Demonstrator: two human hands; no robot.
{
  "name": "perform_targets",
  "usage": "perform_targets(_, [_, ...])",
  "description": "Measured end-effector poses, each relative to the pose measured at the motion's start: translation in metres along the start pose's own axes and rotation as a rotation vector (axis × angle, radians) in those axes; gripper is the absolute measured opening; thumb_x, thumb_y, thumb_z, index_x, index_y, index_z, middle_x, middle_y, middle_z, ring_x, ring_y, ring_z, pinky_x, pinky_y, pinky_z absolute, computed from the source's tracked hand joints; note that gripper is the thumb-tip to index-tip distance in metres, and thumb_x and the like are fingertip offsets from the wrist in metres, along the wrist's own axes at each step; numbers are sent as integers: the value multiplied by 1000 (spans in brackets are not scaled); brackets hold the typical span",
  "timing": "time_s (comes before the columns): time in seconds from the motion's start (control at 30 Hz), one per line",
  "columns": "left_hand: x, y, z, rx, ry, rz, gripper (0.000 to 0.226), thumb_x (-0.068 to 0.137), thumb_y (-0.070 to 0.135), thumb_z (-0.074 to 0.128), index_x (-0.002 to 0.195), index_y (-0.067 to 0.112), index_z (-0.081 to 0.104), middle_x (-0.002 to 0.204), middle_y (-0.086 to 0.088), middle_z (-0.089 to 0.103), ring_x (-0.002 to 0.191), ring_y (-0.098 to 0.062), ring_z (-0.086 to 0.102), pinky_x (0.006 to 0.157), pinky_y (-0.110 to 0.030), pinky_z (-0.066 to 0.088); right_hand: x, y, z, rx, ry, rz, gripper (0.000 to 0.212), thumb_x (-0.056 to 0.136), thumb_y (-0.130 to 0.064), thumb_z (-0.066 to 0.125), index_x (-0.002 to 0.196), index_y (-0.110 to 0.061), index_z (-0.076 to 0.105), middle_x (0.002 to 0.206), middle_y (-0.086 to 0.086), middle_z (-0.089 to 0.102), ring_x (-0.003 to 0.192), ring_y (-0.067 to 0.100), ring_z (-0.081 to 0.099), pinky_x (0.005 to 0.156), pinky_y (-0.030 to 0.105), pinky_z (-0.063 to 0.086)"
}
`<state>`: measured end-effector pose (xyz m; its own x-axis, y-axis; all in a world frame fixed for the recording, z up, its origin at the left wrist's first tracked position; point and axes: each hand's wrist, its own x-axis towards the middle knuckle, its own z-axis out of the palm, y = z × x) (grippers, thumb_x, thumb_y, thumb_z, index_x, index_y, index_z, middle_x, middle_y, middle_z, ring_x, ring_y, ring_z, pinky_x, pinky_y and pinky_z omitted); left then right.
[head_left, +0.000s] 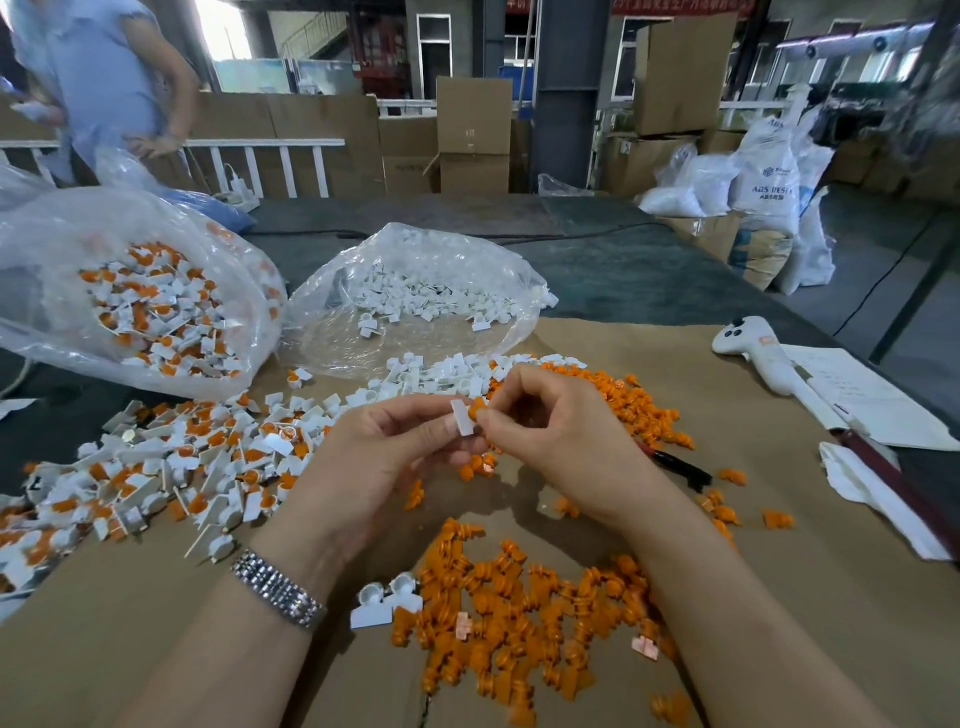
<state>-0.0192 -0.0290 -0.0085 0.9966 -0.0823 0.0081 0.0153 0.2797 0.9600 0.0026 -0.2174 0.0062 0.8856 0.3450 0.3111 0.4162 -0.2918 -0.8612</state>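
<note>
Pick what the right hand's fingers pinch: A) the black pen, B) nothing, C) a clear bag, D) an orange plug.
D: the right hand pinches an orange plug at the white tag that the left hand holds; the pen lies on the cardboard.

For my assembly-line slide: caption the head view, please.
Left hand holds a small white plastic tag while right hand pinches an orange plastic plug against it, over brown cardboard.
</note>
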Motion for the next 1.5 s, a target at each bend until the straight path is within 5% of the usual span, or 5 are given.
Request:
perform_targets(0.4, [3, 0, -4, -105, -62, 13, 24, 81, 5, 71, 102, 3, 81, 100, -20, 77, 86, -23, 77, 72, -22, 60, 0, -1, -6, 81, -31, -87, 24, 88, -22, 77, 112, -21, 73, 92, 0, 70, 86, 19, 68, 80, 31, 59])
perform_targets(0.53, [2, 1, -3, -112, -78, -17, 24, 82, 6, 69, 103, 3, 80, 99, -21, 77, 84, -22, 77, 72, -21, 60, -1, 0, -6, 85, 15, -132, 20, 85, -14, 78, 106, -13, 76, 89, 4, 71, 83, 17, 69, 76, 22, 56])
perform_targets(1.03, [-3, 6, 8, -116, 15, 17, 8, 75, 9, 77, 82, 7, 80, 94, -27, 76, 85, -33, 78, 70, -27, 62, 1, 6, -3, -175, 155, -250, 21, 81, -18, 83, 100, -14, 77, 85, -4, 71, 79, 10, 67, 75, 27, 57])
perform_targets(1.27, [1, 2, 5, -92, 80, -12, 23, 68, 18, 86, 87, 7, 82, 93, -19, 77, 80, -22, 74, 59, -21, 56, 1, 5, 0, -256, 190, -307, 22, 80, -17, 84, 100, -12, 78, 85, -7, 71, 78, 5, 65, 73, 17, 55])
perform_targets(1.5, [3, -1, 5, -143, 90, -4, 26, 64, 14, 87, 86, 4, 81, 90, -22, 76, 81, -28, 76, 69, -23, 60, 0, 5, 2, -259, 208, -310, 21, 81, -16, 84, 100, -11, 78, 85, -3, 72, 77, 7, 66, 73, 22, 57])
